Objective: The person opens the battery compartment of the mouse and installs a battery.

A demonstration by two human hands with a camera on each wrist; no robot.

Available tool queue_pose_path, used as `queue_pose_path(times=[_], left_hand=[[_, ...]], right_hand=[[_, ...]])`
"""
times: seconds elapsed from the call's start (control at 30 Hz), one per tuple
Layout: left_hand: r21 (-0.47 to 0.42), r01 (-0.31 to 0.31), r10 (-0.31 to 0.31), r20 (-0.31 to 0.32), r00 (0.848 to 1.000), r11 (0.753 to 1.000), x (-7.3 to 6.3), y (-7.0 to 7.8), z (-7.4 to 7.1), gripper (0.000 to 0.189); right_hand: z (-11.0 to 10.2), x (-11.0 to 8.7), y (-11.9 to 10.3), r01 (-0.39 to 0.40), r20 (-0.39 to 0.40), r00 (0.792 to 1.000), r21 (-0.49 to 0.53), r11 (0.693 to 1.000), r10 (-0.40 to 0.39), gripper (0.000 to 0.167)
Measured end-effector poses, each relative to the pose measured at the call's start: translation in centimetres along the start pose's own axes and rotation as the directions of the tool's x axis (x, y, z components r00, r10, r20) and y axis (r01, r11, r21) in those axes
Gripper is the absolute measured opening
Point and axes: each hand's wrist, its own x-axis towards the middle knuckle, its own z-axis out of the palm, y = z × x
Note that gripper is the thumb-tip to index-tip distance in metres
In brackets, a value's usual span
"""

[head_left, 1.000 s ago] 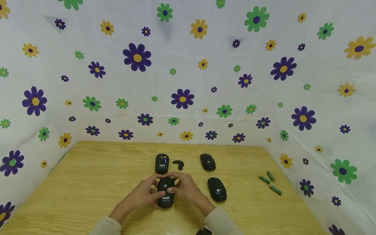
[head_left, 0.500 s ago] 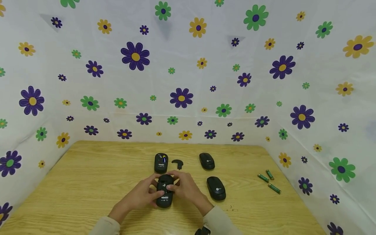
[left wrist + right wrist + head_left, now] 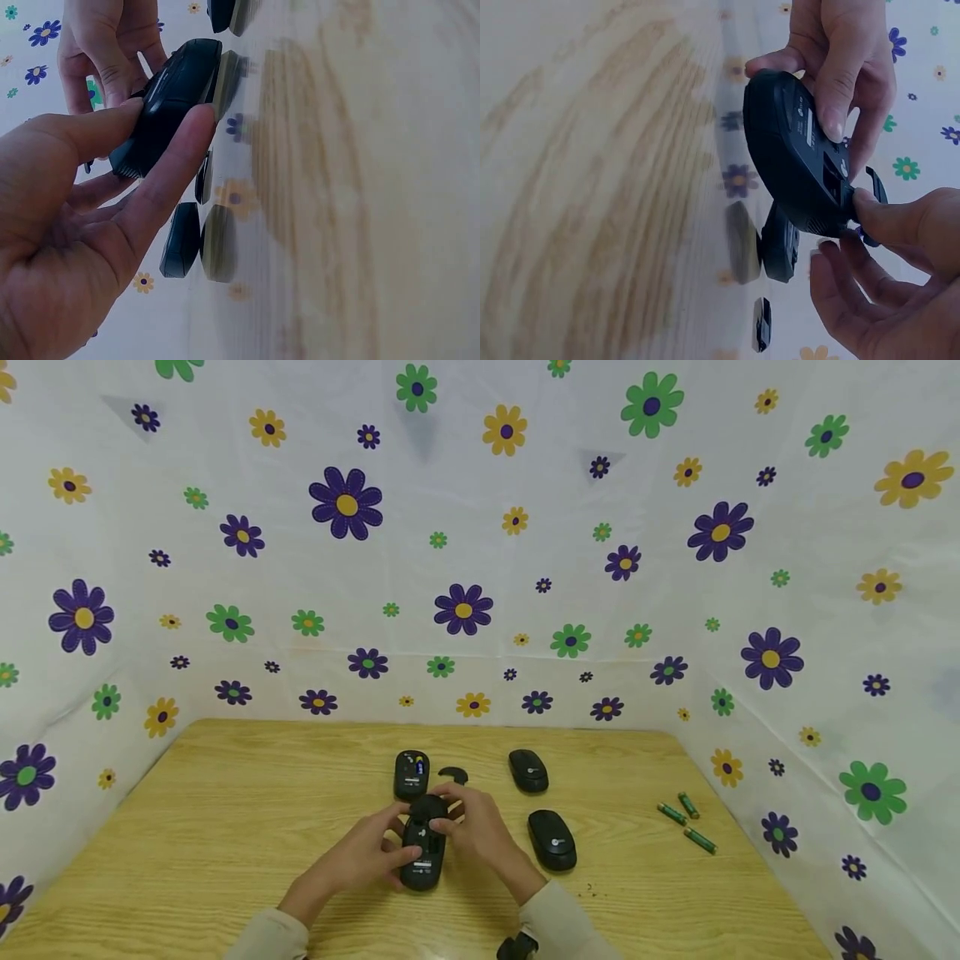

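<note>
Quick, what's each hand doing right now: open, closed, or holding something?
Left hand: holding the black, oval plastic computer mouse, underside up.
Right hand: pinching the black, curved plastic cover at that mouse's far end.

No text is legible (the held mouse (image 3: 422, 878) bears a blurred label (image 3: 422, 864)).

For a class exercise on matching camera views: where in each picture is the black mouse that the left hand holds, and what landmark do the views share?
Head: black mouse below centre, left of the midline.
Left wrist: black mouse left of centre, upper half.
Right wrist: black mouse right of centre, tilted.
Shared landmark: left hand, holding it in all three.
</note>
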Motion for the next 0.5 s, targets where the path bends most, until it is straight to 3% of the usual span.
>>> queue_pose_path(times=[0.13, 0.5], left_hand=[[-0.004, 0.007, -0.007, -0.001, 1.000, 1.000, -0.03, -0.15, 0.10, 0.065], [0.047, -0.014, 0.014, -0.005, 1.000, 0.999, -0.27, -0.36, -0.41, 0.060]], right_hand=[[-0.32, 0.13, 0.01, 0.020, -0.011, 1.000, -0.008, 1.000, -0.020, 0.032], [-1.03, 0.20, -0.01, 0.022, -0.031, 0.999, 0.104, 0.994, -0.019, 0.034]])
